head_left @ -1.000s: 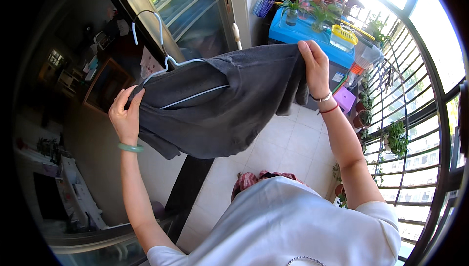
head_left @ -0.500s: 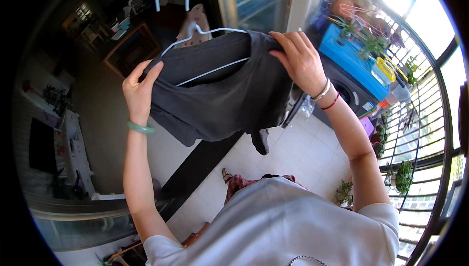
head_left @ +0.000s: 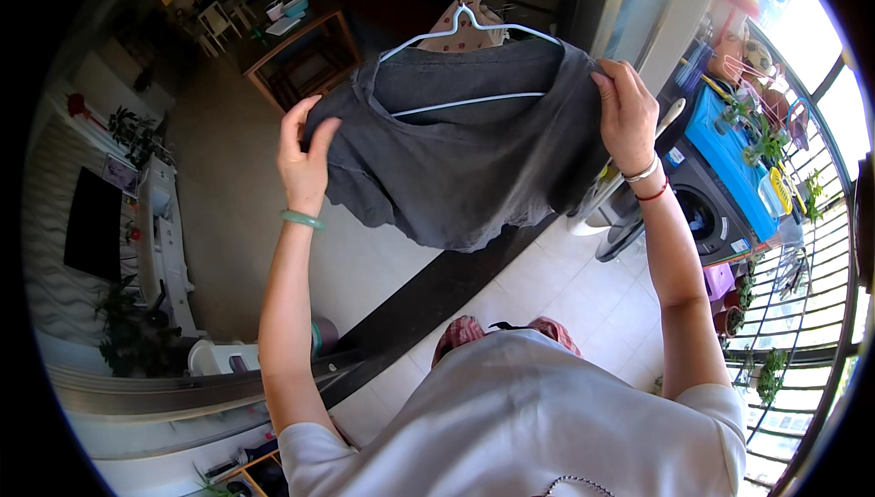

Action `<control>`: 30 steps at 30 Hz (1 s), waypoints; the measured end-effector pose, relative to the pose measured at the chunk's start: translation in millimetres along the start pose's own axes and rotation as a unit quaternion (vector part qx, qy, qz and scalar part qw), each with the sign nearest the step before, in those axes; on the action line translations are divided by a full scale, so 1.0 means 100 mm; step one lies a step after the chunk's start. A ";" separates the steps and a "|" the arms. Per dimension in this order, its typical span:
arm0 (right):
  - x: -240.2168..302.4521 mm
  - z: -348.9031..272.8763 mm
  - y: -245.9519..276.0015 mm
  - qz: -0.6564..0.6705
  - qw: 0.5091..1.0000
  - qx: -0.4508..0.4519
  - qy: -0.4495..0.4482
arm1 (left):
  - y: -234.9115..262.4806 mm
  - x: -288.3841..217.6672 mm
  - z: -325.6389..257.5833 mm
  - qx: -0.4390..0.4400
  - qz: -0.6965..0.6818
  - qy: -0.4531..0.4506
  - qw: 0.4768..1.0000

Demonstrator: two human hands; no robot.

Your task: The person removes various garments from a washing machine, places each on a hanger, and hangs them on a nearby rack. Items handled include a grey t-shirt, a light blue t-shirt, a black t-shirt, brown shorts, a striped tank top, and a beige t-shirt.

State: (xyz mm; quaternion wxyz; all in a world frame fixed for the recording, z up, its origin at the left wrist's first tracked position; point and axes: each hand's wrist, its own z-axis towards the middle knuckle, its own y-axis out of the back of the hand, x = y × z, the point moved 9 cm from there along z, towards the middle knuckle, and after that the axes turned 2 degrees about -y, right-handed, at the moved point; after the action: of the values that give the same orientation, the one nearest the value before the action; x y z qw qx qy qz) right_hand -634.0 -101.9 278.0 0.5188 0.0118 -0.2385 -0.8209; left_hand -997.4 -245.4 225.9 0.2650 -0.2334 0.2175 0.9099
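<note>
A dark grey shirt point(head_left: 465, 160) hangs on a white wire hanger point(head_left: 469, 32) held up in front of me. My left hand point(head_left: 305, 164) pinches the shirt's left shoulder edge, and a green bangle sits on that wrist. My right hand point(head_left: 627, 114) grips the right shoulder edge, with a bracelet and a red cord on its wrist. The hanger's hook rises to the top edge of the view, next to another hanging garment point(head_left: 460, 32) behind the shirt.
A washing machine point(head_left: 702, 214) with a blue tray of plants point(head_left: 729, 146) stands at the right by balcony railings point(head_left: 802, 315). A dark door track point(head_left: 428, 301) crosses the tiled floor. Indoors at the left are a wooden table point(head_left: 301, 36) and a dark screen point(head_left: 91, 223).
The shirt and both hands have shifted right and up in the view as my head turned. The shirt now hangs flatter and wider between my hands.
</note>
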 end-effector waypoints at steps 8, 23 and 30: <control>0.25 0.22 -0.62 0.043 0.999 0.019 -0.019 | 0.52 1.40 0.60 -0.008 -0.029 0.151 0.988; -0.06 0.80 -1.82 0.000 0.996 -0.035 -0.086 | 0.12 1.98 1.25 -0.058 -0.024 0.004 0.998; -0.05 1.39 -2.36 0.037 0.994 -0.029 -0.102 | 0.59 2.62 2.39 -0.062 0.022 0.046 0.997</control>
State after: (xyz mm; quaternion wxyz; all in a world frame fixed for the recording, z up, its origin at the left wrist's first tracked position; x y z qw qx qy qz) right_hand -868.5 37.3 304.1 0.5216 -0.0962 -0.2667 -0.8047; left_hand -1302.5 -66.4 290.4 0.2200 -0.2857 0.1778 0.9156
